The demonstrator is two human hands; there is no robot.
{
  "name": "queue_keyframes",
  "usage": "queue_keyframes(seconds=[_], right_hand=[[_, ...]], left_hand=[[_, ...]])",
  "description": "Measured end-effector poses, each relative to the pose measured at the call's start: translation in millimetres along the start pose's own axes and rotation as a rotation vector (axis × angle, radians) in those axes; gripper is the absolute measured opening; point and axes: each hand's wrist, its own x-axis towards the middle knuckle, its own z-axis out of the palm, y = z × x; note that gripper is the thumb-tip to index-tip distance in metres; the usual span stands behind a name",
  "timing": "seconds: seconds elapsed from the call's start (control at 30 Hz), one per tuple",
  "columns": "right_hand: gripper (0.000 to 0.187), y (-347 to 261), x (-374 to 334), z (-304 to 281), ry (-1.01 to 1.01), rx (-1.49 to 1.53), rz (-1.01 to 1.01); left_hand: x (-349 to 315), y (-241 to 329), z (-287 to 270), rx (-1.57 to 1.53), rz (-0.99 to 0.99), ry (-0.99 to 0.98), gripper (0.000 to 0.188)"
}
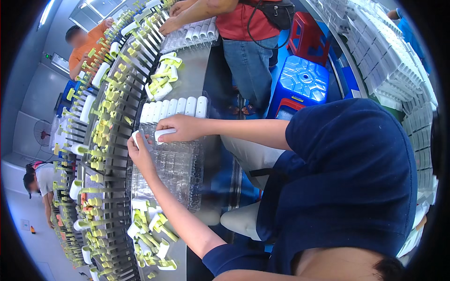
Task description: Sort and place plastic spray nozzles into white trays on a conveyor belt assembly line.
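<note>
Left hand (139, 152): fingers closed around a white piece (136, 137), at the edge of the line; gripping.
Right hand (183, 128): closed on a second piece (165, 135), back of the hand up, just beside the left; gripping.
Pieces in hand: both above the clear trays (168, 171), between the row and the lower pile; we cannot tell whether they touch the plastic (the fingers hide part of each).
Row: white pieces (176, 108) side by side in clear plastic, just beyond the right hand.
Piles: yellow-green and white parts, jumbled; we note a lower pile (163, 248) near the left forearm and an upper pile (161, 90) past the row.
Line: dark slats (115, 196) curve along the table, bearing yellow-green clips (97, 140).
Co-worker: red shirt (243, 23), hands at another filled tray.
Across the line: we see one person in orange (96, 35), another in white (45, 180).
Stools: blue (304, 77), red (300, 35) behind it.
</note>
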Motion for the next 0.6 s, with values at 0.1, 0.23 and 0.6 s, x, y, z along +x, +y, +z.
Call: queue_keyframes(seconds=[0.1,0.23,0.6], right_hand=[[0.042,1.3,2.8,5.5,-0.008,0.013,-0.002],[0.041,4.5,2.3,4.1,0.007,0.000,-0.031],[0.041,2.7,1.8,2.8,0.009,-0.013,-0.034]], left_hand=[[-0.8,-2.4,-6.1,-0.004,-0.005,0.007,0.029],[-0.7,-2.7,-3.5,-0.009,0.003,-0.002,0.029],[0.8,-4.5,-3.1,-0.015,-0.020,0.009,0.029]])
